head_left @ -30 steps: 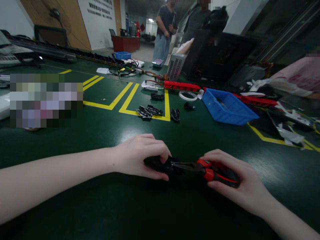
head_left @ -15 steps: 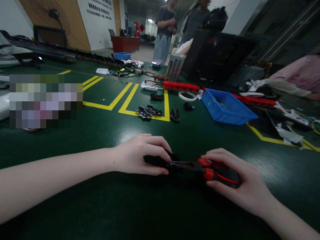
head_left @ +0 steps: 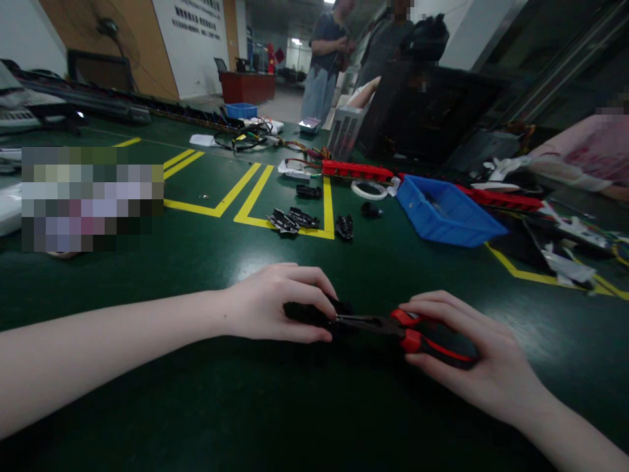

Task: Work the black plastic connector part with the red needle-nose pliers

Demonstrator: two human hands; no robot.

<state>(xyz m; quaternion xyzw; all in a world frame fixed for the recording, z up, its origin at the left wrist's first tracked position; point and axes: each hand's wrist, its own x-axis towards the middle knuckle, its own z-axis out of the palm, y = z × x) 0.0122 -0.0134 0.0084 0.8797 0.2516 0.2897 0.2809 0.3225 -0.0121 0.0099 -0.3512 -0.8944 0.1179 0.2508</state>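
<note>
My left hand (head_left: 275, 305) rests on the green table (head_left: 196, 393) with its fingers curled over a small black plastic part (head_left: 307, 313), pinning it down. My right hand (head_left: 464, 357) is wrapped round the red and black handles of a pair of pliers (head_left: 417, 337). The pliers' dark jaws (head_left: 354, 321) point left and meet the black part right at my left fingertips. Most of the part is hidden under my fingers.
Several black parts (head_left: 295, 219) lie on the yellow floor-tape lines (head_left: 255, 193) farther back. A blue bin (head_left: 445, 213), a white tape ring (head_left: 369, 189) and red strips (head_left: 356, 170) sit beyond. Two people stand at the back; a person in pink sits at right.
My hands and the pliers have barely moved; the right hand shifted slightly right. The people standing at the back moved their arms.
</note>
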